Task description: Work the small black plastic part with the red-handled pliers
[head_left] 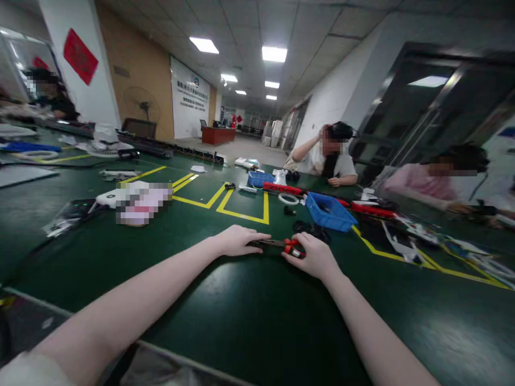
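Observation:
Above the green table, my right hand is closed on the red handles of a small tool, which looks like pliers or scissors. The tool's dark metal end points left. My left hand pinches a small dark item at that end; its exact shape is too small to tell. Just beyond my right hand lies a bundle of black cable.
Blue baskets stand beyond my hands, near a white ring and red strips. A phone and white device lie at left. People sit across and to the right. Yellow tape marks the table.

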The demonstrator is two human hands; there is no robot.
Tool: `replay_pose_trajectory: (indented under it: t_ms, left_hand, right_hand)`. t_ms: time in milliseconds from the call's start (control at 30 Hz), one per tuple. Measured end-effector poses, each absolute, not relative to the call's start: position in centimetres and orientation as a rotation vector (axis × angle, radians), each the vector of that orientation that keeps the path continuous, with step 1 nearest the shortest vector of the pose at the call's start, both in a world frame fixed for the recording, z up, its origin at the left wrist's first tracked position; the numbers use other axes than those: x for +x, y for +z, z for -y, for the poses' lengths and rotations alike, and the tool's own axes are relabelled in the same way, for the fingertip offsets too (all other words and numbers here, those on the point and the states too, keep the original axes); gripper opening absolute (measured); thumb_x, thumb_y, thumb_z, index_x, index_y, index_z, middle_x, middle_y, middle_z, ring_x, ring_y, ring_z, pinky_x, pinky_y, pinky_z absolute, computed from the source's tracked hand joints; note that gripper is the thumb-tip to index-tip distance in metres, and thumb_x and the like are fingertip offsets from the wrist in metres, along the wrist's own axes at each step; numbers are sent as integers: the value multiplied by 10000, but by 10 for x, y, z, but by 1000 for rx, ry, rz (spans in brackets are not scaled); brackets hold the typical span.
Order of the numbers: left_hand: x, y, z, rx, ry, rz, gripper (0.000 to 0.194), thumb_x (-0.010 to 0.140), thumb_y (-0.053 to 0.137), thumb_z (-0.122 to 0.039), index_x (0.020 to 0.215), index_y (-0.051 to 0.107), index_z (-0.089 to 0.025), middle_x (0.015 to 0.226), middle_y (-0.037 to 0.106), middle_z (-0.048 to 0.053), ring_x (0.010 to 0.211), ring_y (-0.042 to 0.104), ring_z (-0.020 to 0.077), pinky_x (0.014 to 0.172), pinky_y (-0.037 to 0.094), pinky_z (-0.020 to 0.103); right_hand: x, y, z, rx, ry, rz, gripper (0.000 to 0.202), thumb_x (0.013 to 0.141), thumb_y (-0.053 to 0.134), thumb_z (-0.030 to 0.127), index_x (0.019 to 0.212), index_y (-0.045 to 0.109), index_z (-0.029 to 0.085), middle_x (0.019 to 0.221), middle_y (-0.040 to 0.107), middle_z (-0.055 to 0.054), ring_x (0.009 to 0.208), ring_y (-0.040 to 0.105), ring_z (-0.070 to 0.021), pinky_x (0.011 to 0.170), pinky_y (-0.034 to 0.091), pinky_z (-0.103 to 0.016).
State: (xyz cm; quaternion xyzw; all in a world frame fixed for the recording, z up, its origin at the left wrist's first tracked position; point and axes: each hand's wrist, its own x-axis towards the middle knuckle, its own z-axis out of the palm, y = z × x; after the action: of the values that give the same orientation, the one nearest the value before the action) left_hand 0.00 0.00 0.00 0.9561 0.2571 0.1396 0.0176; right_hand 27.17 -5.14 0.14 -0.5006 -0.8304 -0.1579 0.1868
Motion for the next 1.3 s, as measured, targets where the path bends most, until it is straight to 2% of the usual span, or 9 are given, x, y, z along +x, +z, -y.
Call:
replay_pose_trajectory:
  t_ms: [333,633,1000,1133,1300]
  left_hand:
    - [1,0,0,2894,478,-780,505,918,484,-536,1342,501,-263,1194,659,46,1020,648,225,792,464,268]
    - [1,3,2,2920,435,-774,464,901,477,-589,1132,620,-212,993,690,42,886,660,210,684,436,254]
    - [2,1,0,2953,441,-774,435,915,465,-568,1083,646,-210,950,681,35,832,657,200,650,418,259]
    - [3,1,1,2971,443,-781,430,919,458,-565,991,659,-192,899,672,35,798,654,192,616,405,256]
    - [3,1,1,2959,469,-766,399,912,489,-545,1059,646,-208,939,672,30,836,652,184,638,409,244]
  right_hand:
    - [274,11,55,-1372,-432,2316,410,774,633,540,999,602,199,983,655,-83,900,616,-245,768,479,-359]
    - [274,12,56,-1400,-360,2268,407,771,639,529,1011,608,202,993,658,-75,918,622,-237,777,491,-354]
    - [266,12,57,-1406,-302,2326,331,790,601,518,913,576,211,875,628,-57,788,617,-206,675,478,-315]
    - [269,11,55,-1406,-367,2308,366,785,609,533,938,580,202,904,634,-69,832,614,-221,706,474,-327]
    - [274,11,54,-1404,-456,2278,400,789,610,541,994,600,198,976,658,-78,888,617,-237,758,458,-355]
